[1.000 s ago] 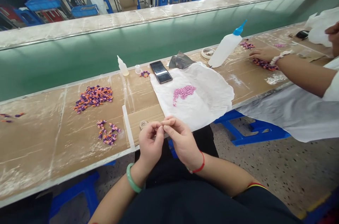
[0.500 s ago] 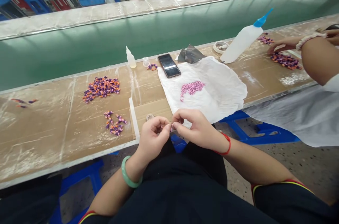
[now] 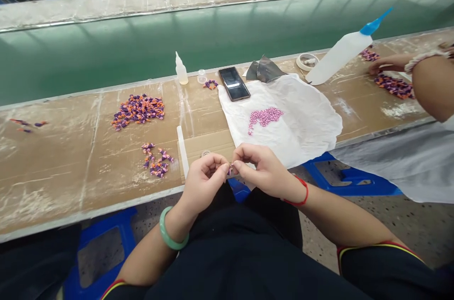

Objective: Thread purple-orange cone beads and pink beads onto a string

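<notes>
My left hand [image 3: 204, 184] and my right hand [image 3: 264, 171] meet just over the table's near edge, fingertips pinching a tiny purple and pink piece [image 3: 230, 170] from both sides. Its exact shape is hidden by my fingers. A white crumpled sheet [image 3: 305, 129] lies just beyond my right hand, carrying a patch of pink beads [image 3: 264, 118]. Near my left hand are a loose cluster of purple and orange pieces [image 3: 156, 163] and a larger heap of the same pieces [image 3: 137, 111] on the brown cardboard tabletop [image 3: 78, 163].
A phone [image 3: 234, 83], small dropper bottle [image 3: 181, 70], and large white squeeze bottle with a blue nozzle [image 3: 340, 54] stand along the far side. A co-worker's hand [image 3: 388, 63] rests by more pieces at right. A green partition [image 3: 177, 49] runs behind the table.
The whole view has shifted, so the table items sit further right and higher. My hands have parted slightly from their earlier close position, and the tiny piece now shows between my fingertips.
</notes>
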A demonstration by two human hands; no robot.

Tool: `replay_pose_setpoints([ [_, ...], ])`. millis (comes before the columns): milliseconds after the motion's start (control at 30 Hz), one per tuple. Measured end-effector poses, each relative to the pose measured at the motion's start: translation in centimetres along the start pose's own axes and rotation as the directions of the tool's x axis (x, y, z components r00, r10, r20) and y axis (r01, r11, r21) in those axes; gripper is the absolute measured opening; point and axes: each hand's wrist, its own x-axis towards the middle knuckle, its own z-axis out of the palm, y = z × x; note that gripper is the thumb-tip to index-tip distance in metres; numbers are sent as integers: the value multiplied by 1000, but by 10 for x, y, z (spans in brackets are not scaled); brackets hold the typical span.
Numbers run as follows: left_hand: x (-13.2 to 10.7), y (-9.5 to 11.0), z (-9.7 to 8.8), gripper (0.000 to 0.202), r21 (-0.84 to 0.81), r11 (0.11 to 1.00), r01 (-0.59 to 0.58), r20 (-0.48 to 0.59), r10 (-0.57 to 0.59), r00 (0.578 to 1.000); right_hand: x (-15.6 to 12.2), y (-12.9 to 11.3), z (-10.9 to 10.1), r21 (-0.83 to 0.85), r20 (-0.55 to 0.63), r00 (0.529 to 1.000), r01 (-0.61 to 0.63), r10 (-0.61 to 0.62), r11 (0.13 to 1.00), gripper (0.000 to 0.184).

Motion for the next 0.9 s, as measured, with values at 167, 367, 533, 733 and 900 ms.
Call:
replay_pose_setpoints([
  [167, -5, -3, -13, 22, -77, 997, -1, -60, -4, 998, 8, 8, 4, -69, -1, 998, 59, -59, 996, 13],
  [367, -19, -25, -47, 27, -161, 983, 90, -216, -124, 968, 41, 41, 10, -488, 150, 902, 425, -406, 763, 14],
  [533, -27, -37, -59, 29, -227, 965, 127, -284, -191, 940, 60, 56, 15, -637, 392, 836, 548, -385, 542, 20],
  [733, -23, -35, -59, 30, -279, 947, 160, -268, -237, 934, 68, 49, 15, -674, 542, 785, 619, -299, 403, 18],
  [900, -22, -36, -61, 29, -329, 932, 152, -253, -242, 937, 71, 46, 14, -641, 576, 745, 667, -337, 379, 20],
])
